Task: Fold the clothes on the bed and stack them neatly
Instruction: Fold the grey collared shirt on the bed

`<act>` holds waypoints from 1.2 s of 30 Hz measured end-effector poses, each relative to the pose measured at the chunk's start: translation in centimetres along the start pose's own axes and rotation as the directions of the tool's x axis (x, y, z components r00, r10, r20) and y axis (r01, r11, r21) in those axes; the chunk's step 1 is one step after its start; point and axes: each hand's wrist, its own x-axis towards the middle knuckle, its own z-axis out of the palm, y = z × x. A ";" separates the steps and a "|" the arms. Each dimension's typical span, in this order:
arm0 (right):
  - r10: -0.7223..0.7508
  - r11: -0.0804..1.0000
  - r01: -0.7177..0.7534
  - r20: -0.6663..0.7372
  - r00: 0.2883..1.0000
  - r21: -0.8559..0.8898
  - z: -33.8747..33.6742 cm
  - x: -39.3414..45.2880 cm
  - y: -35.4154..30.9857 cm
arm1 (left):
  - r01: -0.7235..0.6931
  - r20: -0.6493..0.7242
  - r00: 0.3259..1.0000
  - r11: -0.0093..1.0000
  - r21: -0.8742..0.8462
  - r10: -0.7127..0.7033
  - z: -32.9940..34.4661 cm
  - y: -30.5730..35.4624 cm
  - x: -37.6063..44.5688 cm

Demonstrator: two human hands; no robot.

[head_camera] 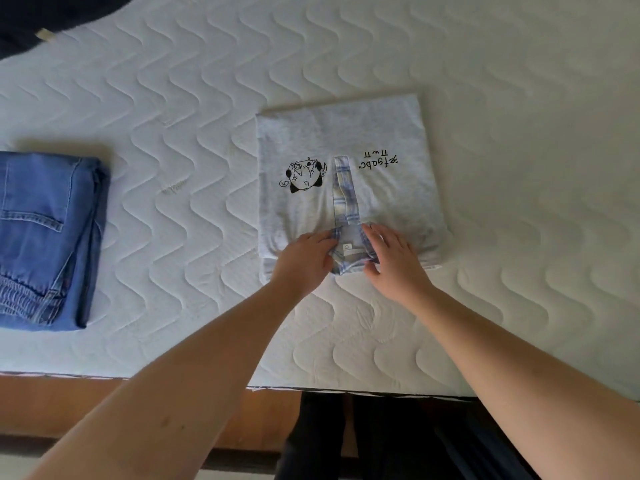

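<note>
A light grey shirt [346, 140] with a plaid placket, a small cartoon print and black lettering lies folded into a rectangle on the white quilted mattress [194, 109]. Both hands rest on its plaid collar at the near edge. My left hand [304, 258] pinches the collar's left side. My right hand [391, 258] lies flat with fingers spread on the collar's right side. Folded blue jeans [45, 237] lie at the left of the mattress.
A dark navy garment [38, 19] lies at the far left corner. The mattress's near edge runs across the lower part of the view, with a wooden bed frame [69, 407] below it and dark trousers [381, 441] beneath.
</note>
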 end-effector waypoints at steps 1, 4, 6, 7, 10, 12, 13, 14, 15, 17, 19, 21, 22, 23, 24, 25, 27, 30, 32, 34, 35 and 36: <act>0.032 0.997 -0.035 0.039 0.999 0.073 0.1 0.1 0.1 | 0.099 -0.016 0.995 0.986 -0.136 -0.102 0.0 0.2 0.1; 0.072 0.989 -0.076 0.037 0.997 0.128 0.1 0.1 0.6 | 0.190 -0.046 0.975 0.923 -0.334 -0.217 0.0 1.0 0.2; 0.073 0.996 -0.070 -0.060 0.996 0.053 0.1 0.0 0.6 | 0.160 -0.041 0.982 0.921 -0.354 -0.186 0.0 1.3 0.0; 0.080 0.997 -0.079 -0.111 0.991 0.017 0.2 0.1 0.6 | 0.138 -0.037 0.987 0.936 -0.323 -0.158 0.0 1.2 -0.1; 0.110 0.994 -0.108 -0.127 0.986 0.017 0.3 0.3 0.7 | 0.054 -0.013 0.998 0.983 -0.177 -0.057 0.6 0.3 0.0; 0.089 0.996 -0.086 -0.123 0.988 0.028 0.2 0.0 0.7 | 0.096 -0.001 0.995 0.969 -0.228 -0.099 0.7 0.4 0.3; 0.067 0.998 -0.065 -0.158 0.985 0.022 0.1 -0.1 0.6 | 0.159 0.013 0.987 0.939 -0.303 -0.163 0.6 0.5 0.6; 0.044 0.999 -0.042 -0.214 0.976 0.013 0.0 -0.3 0.6 | 0.232 0.028 0.970 0.894 -0.384 -0.240 0.4 0.6 1.1; 0.027 1.000 -0.027 -0.273 0.962 0.006 -0.1 -0.5 0.5 | 0.288 0.030 0.951 0.845 -0.451 -0.308 0.1 0.8 1.6; 0.033 0.999 -0.026 -0.334 0.942 0.026 -0.3 -0.5 0.4 | 0.351 0.037 0.919 0.774 -0.526 -0.392 -0.2 0.8 2.6; 0.062 0.996 -0.040 -0.326 0.943 0.076 -0.8 0.1 0.5 | 0.378 0.034 0.905 0.767 -0.518 -0.423 -0.5 0.7 3.3; 0.090 0.988 -0.049 -0.285 0.954 0.148 -1.5 0.9 0.6 | 0.390 0.015 0.898 0.780 -0.490 -0.439 -0.5 0.6 3.6; 0.094 0.979 -0.042 -0.262 0.961 0.201 -1.8 1.3 0.7 | 0.387 0.005 0.897 0.781 -0.490 -0.442 -0.4 0.5 3.8; 0.098 0.967 -0.034 -0.245 0.965 0.254 -2.1 1.7 0.7 | 0.383 -0.003 0.896 0.777 -0.500 -0.443 -0.2 0.4 4.0; 0.111 0.952 -0.036 -0.234 0.966 0.303 -2.2 2.1 0.7 | 0.381 -0.008 0.894 0.769 -0.514 -0.448 -0.1 0.4 4.1; 0.144 0.936 -0.058 -0.226 0.964 0.348 -2.3 2.5 0.5 | 0.381 -0.015 0.891 0.766 -0.518 -0.454 0.0 0.5 4.2; 0.240 0.882 -0.118 -0.219 0.946 0.455 -2.3 3.2 0.2 | 0.362 -0.075 0.891 0.802 -0.476 -0.447 0.1 0.8 4.4; 0.306 0.796 -0.103 -0.250 0.919 0.596 -2.5 3.2 -0.8 | 0.288 -0.204 0.881 0.825 -0.486 -0.427 -0.4 1.0 4.8; 0.229 0.811 -0.055 -0.229 0.946 0.582 -2.4 2.7 -1.2 | 0.276 -0.200 0.873 0.790 -0.548 -0.444 -1.1 1.1 5.3; 0.120 0.857 -0.018 -0.164 0.979 0.515 -2.0 2.2 -1.3 | 0.295 -0.177 0.880 0.799 -0.524 -0.441 -1.8 1.1 6.2; 0.077 0.869 -0.004 -0.129 0.989 0.495 -1.8 2.0 -1.2 | 0.310 -0.146 0.890 0.807 -0.503 -0.433 -2.0 1.1 6.8; 0.047 0.872 0.005 -0.095 0.994 0.489 -1.6 2.0 -1.1 | 0.329 -0.100 0.901 0.814 -0.478 -0.423 -2.3 1.2 7.3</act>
